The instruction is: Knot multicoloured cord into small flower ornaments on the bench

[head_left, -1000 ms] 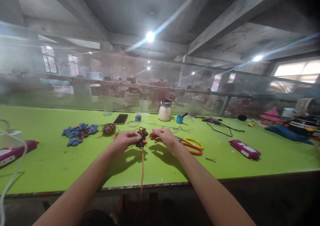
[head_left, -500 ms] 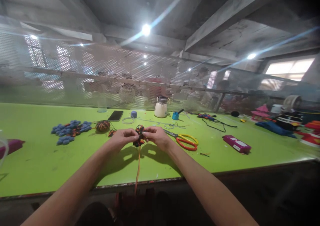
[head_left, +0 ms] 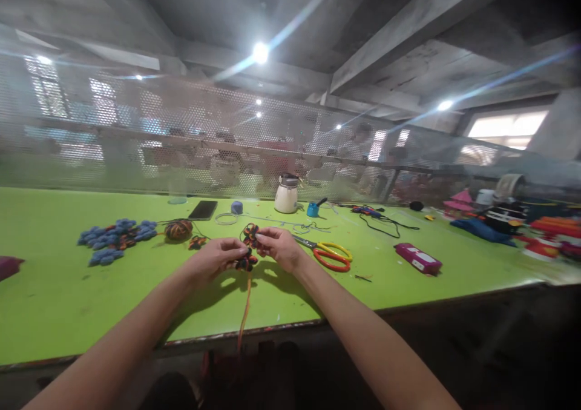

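Between my hands are two small crocheted flowers in black and orange yarn. My left hand (head_left: pixel 226 254) pinches the lower crocheted flower (head_left: pixel 247 261), and my right hand (head_left: pixel 278 245) grips the upper crocheted flower (head_left: pixel 250 234) at its right edge. An orange yarn tail (head_left: pixel 246 306) hangs from the lower one over the table's front edge. Left of my hands lie a ball of variegated yarn (head_left: pixel 178 230), a small loose flower (head_left: pixel 197 241) and a pile of blue crocheted flowers (head_left: pixel 115 235) with some orange-black ones among them.
Scissors (head_left: pixel 330 254) with red and yellow handles lie right of my hands on the green table (head_left: pixel 149 301). Behind are a phone (head_left: pixel 203 209), a whitish jug (head_left: pixel 286 195) and a blue pot (head_left: pixel 313 209). A purple packet (head_left: pixel 418 258) lies farther right. A mesh screen (head_left: pixel 218 149) runs along the back.
The two flowers, bunched together before, now show apart, one above the other. My left hand has lowered slightly. The whole view has shifted, so the table's things appear farther left.
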`<state>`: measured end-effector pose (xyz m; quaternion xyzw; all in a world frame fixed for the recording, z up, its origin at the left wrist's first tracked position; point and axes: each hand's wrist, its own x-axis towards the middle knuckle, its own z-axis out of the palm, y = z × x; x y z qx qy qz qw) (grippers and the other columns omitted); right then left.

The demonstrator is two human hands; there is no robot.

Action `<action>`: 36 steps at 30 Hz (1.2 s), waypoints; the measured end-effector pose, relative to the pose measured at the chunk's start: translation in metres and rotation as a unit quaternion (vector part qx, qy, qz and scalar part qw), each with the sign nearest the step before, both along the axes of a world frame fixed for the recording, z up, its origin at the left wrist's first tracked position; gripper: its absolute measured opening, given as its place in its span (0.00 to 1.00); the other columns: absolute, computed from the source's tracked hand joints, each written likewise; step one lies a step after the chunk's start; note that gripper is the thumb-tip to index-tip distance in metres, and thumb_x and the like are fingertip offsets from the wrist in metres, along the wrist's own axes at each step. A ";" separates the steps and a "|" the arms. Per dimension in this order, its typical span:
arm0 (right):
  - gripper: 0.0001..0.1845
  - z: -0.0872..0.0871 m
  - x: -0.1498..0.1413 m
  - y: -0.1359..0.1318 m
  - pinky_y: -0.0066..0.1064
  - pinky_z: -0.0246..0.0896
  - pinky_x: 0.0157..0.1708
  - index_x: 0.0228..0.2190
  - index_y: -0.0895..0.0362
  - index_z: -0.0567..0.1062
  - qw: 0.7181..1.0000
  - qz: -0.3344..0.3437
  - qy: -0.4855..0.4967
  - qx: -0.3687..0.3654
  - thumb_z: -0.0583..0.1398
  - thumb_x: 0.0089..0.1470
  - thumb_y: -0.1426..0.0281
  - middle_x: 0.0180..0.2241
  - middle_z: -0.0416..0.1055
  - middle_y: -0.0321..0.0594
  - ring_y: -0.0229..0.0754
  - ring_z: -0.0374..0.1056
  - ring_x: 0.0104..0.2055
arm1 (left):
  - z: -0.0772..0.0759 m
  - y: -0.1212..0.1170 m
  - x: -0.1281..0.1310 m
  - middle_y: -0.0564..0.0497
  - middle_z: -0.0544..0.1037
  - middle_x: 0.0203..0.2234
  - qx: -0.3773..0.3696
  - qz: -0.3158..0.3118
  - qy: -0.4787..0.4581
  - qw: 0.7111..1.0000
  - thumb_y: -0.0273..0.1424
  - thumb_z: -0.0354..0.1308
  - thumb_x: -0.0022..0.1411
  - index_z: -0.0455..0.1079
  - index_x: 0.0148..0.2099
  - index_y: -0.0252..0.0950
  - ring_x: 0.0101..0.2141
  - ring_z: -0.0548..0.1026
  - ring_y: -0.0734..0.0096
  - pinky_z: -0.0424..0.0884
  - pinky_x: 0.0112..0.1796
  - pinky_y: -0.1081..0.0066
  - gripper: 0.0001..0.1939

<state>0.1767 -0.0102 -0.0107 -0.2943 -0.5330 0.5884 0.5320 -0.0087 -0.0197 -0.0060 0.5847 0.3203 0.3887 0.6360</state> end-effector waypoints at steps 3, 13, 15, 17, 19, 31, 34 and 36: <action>0.16 0.002 0.003 0.003 0.27 0.57 0.27 0.29 0.59 0.76 0.999 -0.030 0.002 0.021 0.69 0.37 0.64 0.27 0.74 0.38 0.35 0.67 0.27 | 0.002 -0.002 -0.001 0.45 0.80 0.32 -0.015 0.006 0.027 1.000 0.35 0.68 0.47 0.72 0.30 0.34 0.33 0.76 0.67 0.69 0.36 0.69 0.11; 0.14 0.004 0.001 0.003 0.24 0.51 0.23 0.27 0.60 0.76 0.998 -0.041 -0.056 0.013 0.68 0.37 0.66 0.26 0.72 0.37 0.32 0.63 0.25 | 0.006 -0.004 -0.004 0.49 0.78 0.26 0.003 -0.032 0.011 0.999 0.32 0.67 0.49 0.73 0.30 0.33 0.31 0.74 0.68 0.67 0.36 0.70 0.08; 0.13 0.003 -0.001 0.001 0.23 0.50 0.22 0.28 0.61 0.76 0.997 -0.037 -0.064 0.018 0.68 0.37 0.67 0.26 0.72 0.37 0.31 0.62 0.24 | 0.004 -0.003 -0.002 0.46 0.78 0.28 -0.023 -0.054 -0.012 0.998 0.30 0.68 0.48 0.73 0.30 0.31 0.33 0.75 0.65 0.68 0.39 0.67 0.09; 0.13 0.003 -0.002 -0.001 0.23 0.50 0.21 0.27 0.61 0.76 0.997 -0.028 -0.069 0.022 0.69 0.38 0.68 0.25 0.71 0.37 0.29 0.61 0.23 | 0.003 -0.003 0.000 0.45 0.79 0.28 -0.029 -0.053 -0.024 0.998 0.29 0.69 0.45 0.74 0.30 0.31 0.32 0.75 0.66 0.68 0.39 0.67 0.09; 0.13 0.001 -0.002 -0.001 0.23 0.51 0.20 0.27 0.62 0.76 0.997 0.003 -0.071 -0.004 0.69 0.37 0.69 0.24 0.70 0.36 0.29 0.60 0.21 | 0.002 -0.003 0.003 0.45 0.79 0.26 -0.026 -0.044 -0.027 0.998 0.28 0.69 0.45 0.74 0.29 0.31 0.30 0.75 0.69 0.68 0.38 0.68 0.09; 0.06 0.009 0.012 0.010 0.20 0.53 0.13 0.27 0.61 0.70 0.994 -0.069 0.028 -0.082 0.55 0.55 0.77 0.22 0.73 0.40 0.31 0.63 0.17 | -0.003 -0.009 0.007 0.46 0.77 0.24 -0.048 -0.079 0.001 0.996 0.26 0.69 0.44 0.74 0.27 0.29 0.28 0.74 0.72 0.67 0.35 0.70 0.07; 0.08 0.017 0.019 0.008 0.19 0.55 0.13 0.28 0.61 0.68 0.989 -0.093 0.046 -0.101 0.52 0.58 0.77 0.24 0.74 0.43 0.32 0.65 0.17 | -0.005 -0.010 0.008 0.46 0.77 0.24 -0.054 -0.096 0.003 0.994 0.27 0.69 0.44 0.74 0.28 0.29 0.27 0.74 0.72 0.66 0.34 0.70 0.09; 0.09 0.021 0.023 0.007 0.19 0.56 0.13 0.28 0.61 0.68 0.987 -0.101 0.053 -0.116 0.51 0.59 0.77 0.25 0.75 0.45 0.32 0.65 0.17 | -0.005 -0.010 0.007 0.45 0.78 0.27 -0.068 -0.118 0.008 0.991 0.28 0.70 0.43 0.74 0.28 0.29 0.29 0.75 0.70 0.66 0.34 0.69 0.10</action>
